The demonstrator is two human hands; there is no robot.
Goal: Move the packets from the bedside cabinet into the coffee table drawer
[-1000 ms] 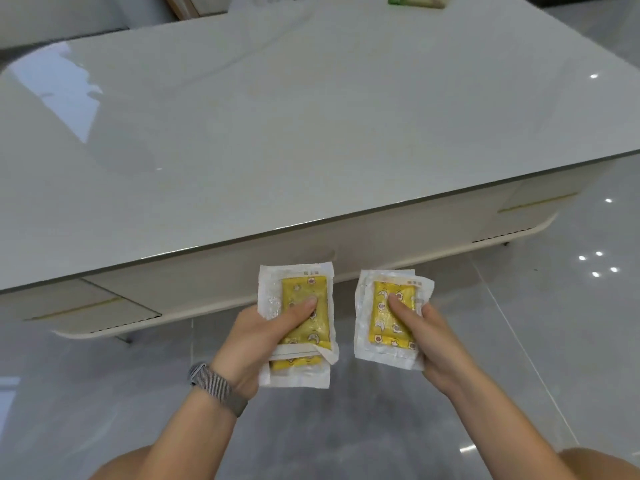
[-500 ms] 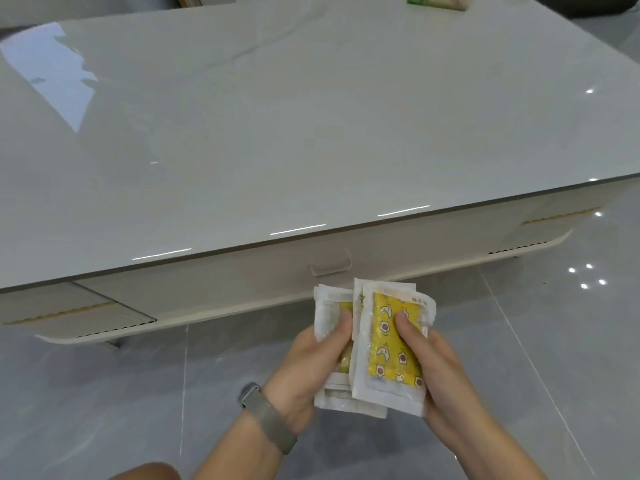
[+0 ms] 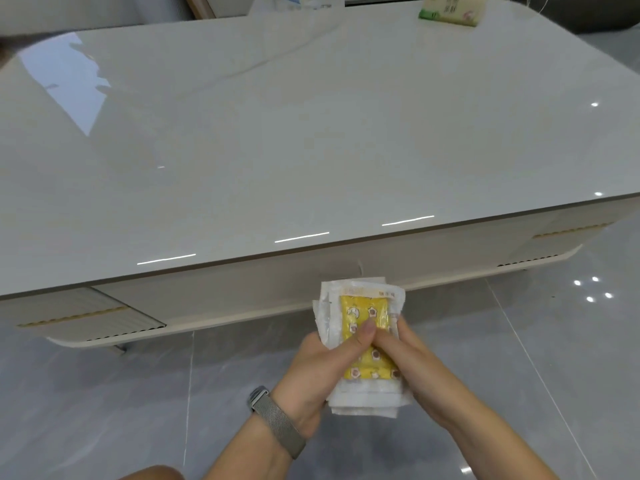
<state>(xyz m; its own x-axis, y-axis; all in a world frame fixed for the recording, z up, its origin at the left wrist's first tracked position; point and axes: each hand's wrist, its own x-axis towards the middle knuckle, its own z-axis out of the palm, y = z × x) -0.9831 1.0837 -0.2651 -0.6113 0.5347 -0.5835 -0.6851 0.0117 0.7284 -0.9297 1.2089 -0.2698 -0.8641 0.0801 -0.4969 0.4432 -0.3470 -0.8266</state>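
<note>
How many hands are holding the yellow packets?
2. The left hand, with a wristband, grips the packet stack from its left side; the right hand grips it from the right. How many packets are stacked cannot be told.

A second ago each hand held its own packets, side by side and apart. Now they have come together into one stack of packets (image 3: 362, 341), gripped between the left hand (image 3: 320, 370) and the right hand (image 3: 410, 362), both thumbs meeting on the yellow top packet in front of the drawer (image 3: 242, 296).
</note>
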